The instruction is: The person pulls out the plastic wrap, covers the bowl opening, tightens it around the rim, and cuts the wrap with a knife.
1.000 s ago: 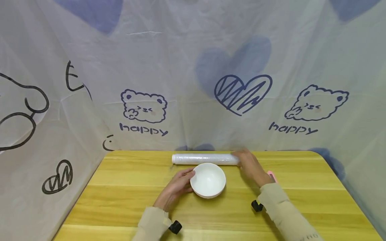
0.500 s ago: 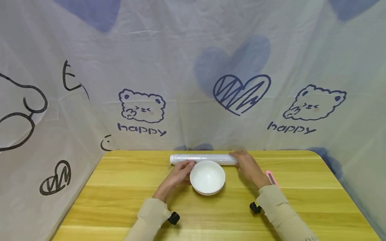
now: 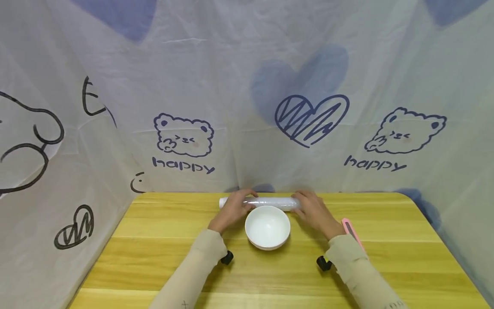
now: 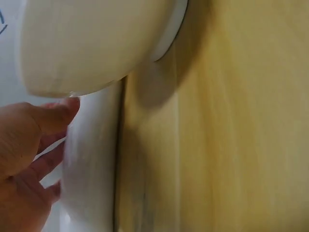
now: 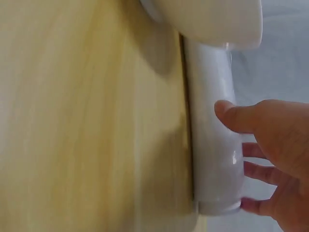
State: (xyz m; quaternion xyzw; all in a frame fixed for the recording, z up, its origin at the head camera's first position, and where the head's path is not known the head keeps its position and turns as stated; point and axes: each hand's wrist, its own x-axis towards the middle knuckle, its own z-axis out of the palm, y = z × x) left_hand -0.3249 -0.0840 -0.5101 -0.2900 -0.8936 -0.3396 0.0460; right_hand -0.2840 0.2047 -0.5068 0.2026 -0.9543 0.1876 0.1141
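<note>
A roll of plastic wrap (image 3: 272,203) lies along the back edge of the wooden table, behind a white bowl (image 3: 267,227). My left hand (image 3: 233,209) spans the roll's left part, thumb on the near side and fingers bent over the far side. Toward the other end, my right hand (image 3: 313,211) grips the roll (image 5: 212,130), its thumb (image 5: 236,116) lying across it and its fingertips at the far side. In the left wrist view, the bowl (image 4: 91,43) overlaps the roll (image 4: 91,164) close to my left thumb (image 4: 63,112).
A pink utility knife (image 3: 352,231) lies on the table (image 3: 401,253), partly hidden by the right sleeve. A pale curtain (image 3: 239,86) with hearts and bear drawings hangs directly behind the table.
My left hand has left the bowl's side and moved forward onto the left part of the roll. My right hand has shifted slightly inward along the roll. The bowl stays put.
</note>
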